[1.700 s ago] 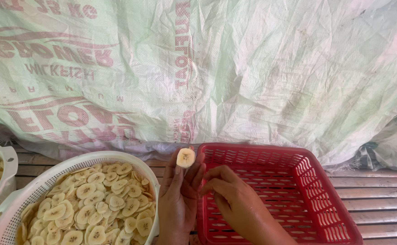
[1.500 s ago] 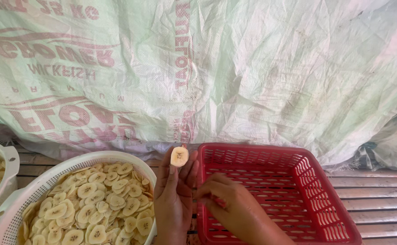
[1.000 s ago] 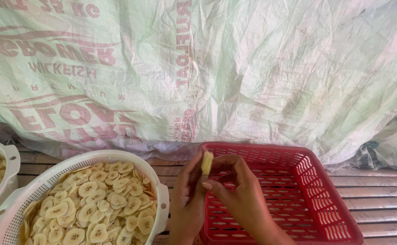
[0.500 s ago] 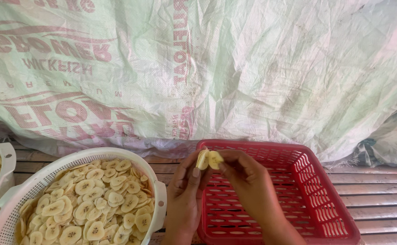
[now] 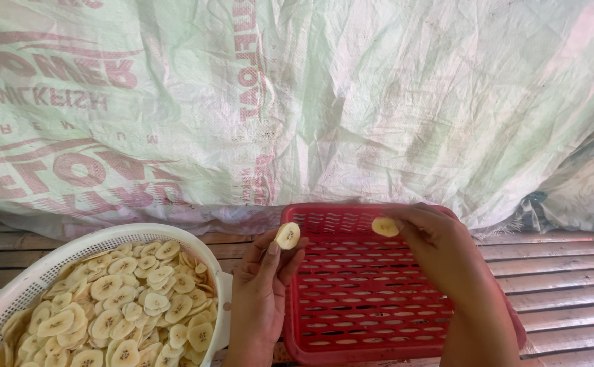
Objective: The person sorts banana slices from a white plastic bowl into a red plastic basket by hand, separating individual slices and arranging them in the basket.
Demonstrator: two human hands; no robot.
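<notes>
1. My left hand (image 5: 259, 292) pinches one banana slice (image 5: 287, 236) at its fingertips, held up so the flat side shows.
2. My right hand (image 5: 440, 251) pinches a second slice (image 5: 385, 227) over the far side of the red tray (image 5: 358, 319).
3. The tray lies flat under both hands, ready to catch slices.
4. The white basket (image 5: 52, 261) full of slices sits just left of my left hand, easy to reach.

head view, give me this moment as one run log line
left hand: holds banana slice | right hand: holds second slice over red tray | white colander of slices at left
</notes>
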